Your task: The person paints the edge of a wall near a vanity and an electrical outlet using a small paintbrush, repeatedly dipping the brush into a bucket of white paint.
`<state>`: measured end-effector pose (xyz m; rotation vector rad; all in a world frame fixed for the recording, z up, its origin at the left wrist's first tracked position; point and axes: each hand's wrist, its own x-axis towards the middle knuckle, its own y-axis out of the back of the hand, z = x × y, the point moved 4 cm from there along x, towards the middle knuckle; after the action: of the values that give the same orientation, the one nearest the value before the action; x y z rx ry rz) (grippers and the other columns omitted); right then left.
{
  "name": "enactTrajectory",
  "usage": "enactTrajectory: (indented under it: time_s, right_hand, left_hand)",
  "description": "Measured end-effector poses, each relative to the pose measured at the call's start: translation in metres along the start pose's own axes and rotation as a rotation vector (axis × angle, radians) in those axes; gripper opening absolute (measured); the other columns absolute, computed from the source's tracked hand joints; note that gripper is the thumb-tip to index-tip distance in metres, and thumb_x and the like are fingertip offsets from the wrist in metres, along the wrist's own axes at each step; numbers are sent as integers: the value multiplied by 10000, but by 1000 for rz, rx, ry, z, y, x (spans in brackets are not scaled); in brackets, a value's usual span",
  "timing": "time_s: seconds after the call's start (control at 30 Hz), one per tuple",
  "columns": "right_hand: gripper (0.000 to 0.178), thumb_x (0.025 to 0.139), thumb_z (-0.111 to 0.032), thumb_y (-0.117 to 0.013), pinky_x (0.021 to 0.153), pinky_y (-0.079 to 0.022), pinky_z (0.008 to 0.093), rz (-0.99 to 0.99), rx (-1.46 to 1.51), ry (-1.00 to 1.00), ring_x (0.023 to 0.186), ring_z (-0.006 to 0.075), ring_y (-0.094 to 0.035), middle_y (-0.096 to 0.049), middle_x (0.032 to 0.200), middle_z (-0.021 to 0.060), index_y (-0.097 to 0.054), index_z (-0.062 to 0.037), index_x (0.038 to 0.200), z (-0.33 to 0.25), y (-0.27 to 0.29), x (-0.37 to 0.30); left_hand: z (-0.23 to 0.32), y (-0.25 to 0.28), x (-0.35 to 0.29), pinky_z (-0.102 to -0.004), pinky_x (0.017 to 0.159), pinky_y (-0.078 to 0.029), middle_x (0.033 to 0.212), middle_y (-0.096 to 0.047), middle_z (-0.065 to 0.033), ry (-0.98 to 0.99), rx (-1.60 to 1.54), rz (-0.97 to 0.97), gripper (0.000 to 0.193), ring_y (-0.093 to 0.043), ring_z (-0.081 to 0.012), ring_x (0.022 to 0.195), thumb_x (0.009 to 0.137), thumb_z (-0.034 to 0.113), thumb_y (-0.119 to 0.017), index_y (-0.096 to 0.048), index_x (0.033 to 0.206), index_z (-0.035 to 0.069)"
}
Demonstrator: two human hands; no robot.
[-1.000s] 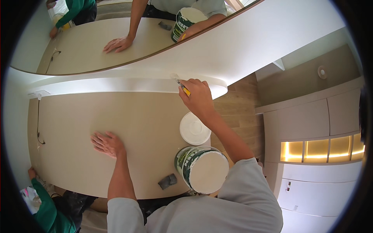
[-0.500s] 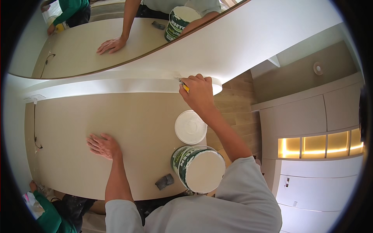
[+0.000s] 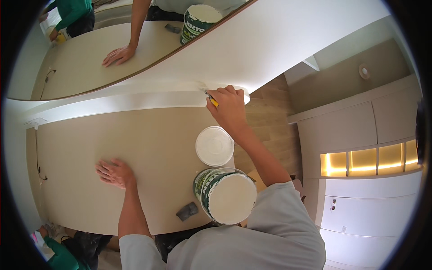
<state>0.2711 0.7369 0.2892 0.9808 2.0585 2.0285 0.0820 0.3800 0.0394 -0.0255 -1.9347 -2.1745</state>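
My right hand (image 3: pixel 228 105) grips a small yellow-handled tool (image 3: pixel 214 102), and its dark tip meets the white ledge (image 3: pixel 157 98) along the wall. Just what kind of tool it is, my fingers hide. Palm down, my left hand (image 3: pixel 115 173) rests on the beige tabletop (image 3: pixel 153 139), fingers stretched out. Beside my right forearm stands a green-and-white paint bucket (image 3: pixel 231 198), open and filled with pale material. Its round white lid (image 3: pixel 215 146) lies just beyond it. A dark grey sanding block or pad (image 3: pixel 187 211) sits left of the bucket.
A large mirror (image 3: pixel 103 83) above the ledge reflects the table and bucket. At the lower left, a person in a green sleeve (image 3: pixel 63 254) is by the table. A cable (image 3: pixel 37 153) runs down the left side. Lit shelves and cabinets (image 3: pixel 364 162) stand at the right.
The view has shifted slightly, so the table and bucket sit a little further left. My right hand keeps the tool at the ledge; my left stays flat on the table.
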Motion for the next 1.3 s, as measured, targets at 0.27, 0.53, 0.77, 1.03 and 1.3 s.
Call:
enactTrajectory:
  time_s: [0.27,0.53,0.77,1.03,1.3]
  right_hand:
    - [181,885,-209,-749,852,-399,427,6,-66,-136,957,223,-621,-751,918,-1,-803,-119,1032,56,13,-19]
    - [201,878,-222,-754,850,-417,432,-19,-122,-329,998,240,-634,-760,993,15,-809,-144,1054,121,30,-45]
    - [241,874,-201,-753,877,-430,434,16,59,-151,1009,240,-631,-753,998,26,-794,-152,1107,66,9,-32]
    - [241,870,-182,-758,885,-433,429,95,94,-213,983,248,-629,-747,956,15,-791,-143,1105,105,16,-51]
    - [228,929,-210,-734,773,-466,362,182,330,-395,855,232,-640,-775,923,77,-791,-90,1114,128,33,-60]
  left_hand:
    - [3,3,0,-504,1305,-202,1704,-316,-144,16,-9,-24,598,-281,-312,1578,1084,403,-422,-376,1615,130]
    - [1,2,0,-498,1289,-224,1686,-344,-149,-18,-8,-5,605,-306,-318,1562,1084,406,-423,-385,1603,99]
    - [2,-6,0,-500,1281,-232,1680,-353,-158,-26,24,-4,608,-315,-324,1558,1086,417,-417,-397,1595,85]
    - [0,-3,2,-513,1284,-223,1690,-337,-161,-26,47,-22,607,-299,-325,1570,1089,411,-413,-382,1599,84]
    - [-10,-18,4,-514,1284,-229,1685,-345,-174,-26,50,18,610,-303,-337,1568,1081,417,-414,-398,1592,84]
